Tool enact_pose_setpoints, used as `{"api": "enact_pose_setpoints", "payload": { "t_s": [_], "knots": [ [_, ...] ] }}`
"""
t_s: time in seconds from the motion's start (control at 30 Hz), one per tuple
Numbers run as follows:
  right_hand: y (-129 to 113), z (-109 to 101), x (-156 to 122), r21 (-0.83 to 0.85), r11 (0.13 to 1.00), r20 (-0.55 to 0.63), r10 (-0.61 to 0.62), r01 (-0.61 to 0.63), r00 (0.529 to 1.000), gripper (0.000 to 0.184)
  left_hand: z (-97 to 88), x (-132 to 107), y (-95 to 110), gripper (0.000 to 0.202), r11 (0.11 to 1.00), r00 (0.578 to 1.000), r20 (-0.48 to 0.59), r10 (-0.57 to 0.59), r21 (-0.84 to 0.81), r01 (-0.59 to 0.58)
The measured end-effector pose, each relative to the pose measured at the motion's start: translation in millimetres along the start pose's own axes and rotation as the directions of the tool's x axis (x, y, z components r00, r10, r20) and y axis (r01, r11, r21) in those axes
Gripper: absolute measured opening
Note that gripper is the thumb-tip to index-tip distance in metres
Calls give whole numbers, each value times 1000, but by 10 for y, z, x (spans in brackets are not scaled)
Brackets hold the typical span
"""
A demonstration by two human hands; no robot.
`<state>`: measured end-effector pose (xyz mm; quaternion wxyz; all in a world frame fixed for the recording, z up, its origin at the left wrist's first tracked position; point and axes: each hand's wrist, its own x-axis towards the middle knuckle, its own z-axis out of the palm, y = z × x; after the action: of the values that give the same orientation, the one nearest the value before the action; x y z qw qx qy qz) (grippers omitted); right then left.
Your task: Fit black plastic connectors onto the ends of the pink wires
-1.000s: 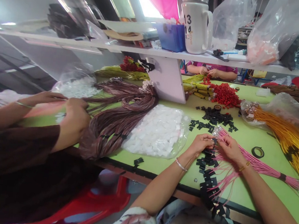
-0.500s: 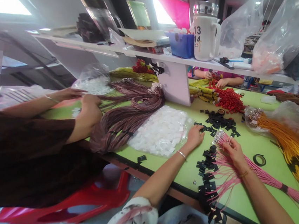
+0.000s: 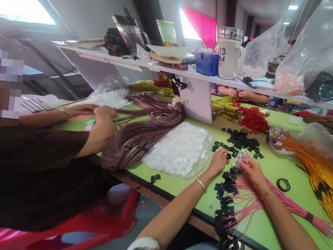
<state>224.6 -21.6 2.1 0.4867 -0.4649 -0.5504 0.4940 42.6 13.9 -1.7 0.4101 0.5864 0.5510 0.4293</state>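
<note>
My left hand [image 3: 218, 162] is closed in a pinch on a small black plastic connector [image 3: 228, 156], just left of the wire tips. My right hand [image 3: 253, 172] has its fingers closed on pink wires [image 3: 284, 198] near their silvery metal ends [image 3: 239, 159]. The rest of that bundle runs to the right under my wrist, bound with a dark band. Below my hands, pink wires with black connectors on their ends [image 3: 224, 217] lie in a row down to the table edge. A pile of loose black connectors [image 3: 243, 141] lies just beyond both hands.
A bag of white pieces [image 3: 178, 151] and brown wire bundles [image 3: 142, 134] lie left. A co-worker's hands [image 3: 105, 115] are at those wires. Black tape [image 3: 283, 185] and orange wires [image 3: 313, 159] lie right. A shelf [image 3: 171, 69] with a mug [image 3: 230, 58] crosses above; another person works behind.
My left hand has drawn back from the loose connectors with one pinched in its fingers. My right hand stays on the pink wires. The camera view has shifted slightly.
</note>
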Motion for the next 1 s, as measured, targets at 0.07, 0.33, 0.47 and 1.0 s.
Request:
{"api": "enact_pose_setpoints", "payload": {
  "t_s": [0.07, 0.33, 0.47, 1.0],
  "knots": [
    [-17, 15, -15, 11, 1000, -2, 14, -14, 1000, 45, 60, -89, 40, 15, 967, 994, 59, -89, -233, 101],
    [2, 42, -100, -146, 988, -22, -53, 49, 998, 36, 114, -309, 135, 11, 823, 948, 226, -223, -478, 307],
    [37, 55, -118, -143, 988, -62, -60, 50, 996, 33, 88, -348, 148, 11, 779, 922, 254, -293, -496, 384],
    [1, 93, -182, -443, 868, 66, -219, 226, 973, 10, 178, -442, 76, 8, 879, 977, 133, -168, -428, 210]
  ]
}}
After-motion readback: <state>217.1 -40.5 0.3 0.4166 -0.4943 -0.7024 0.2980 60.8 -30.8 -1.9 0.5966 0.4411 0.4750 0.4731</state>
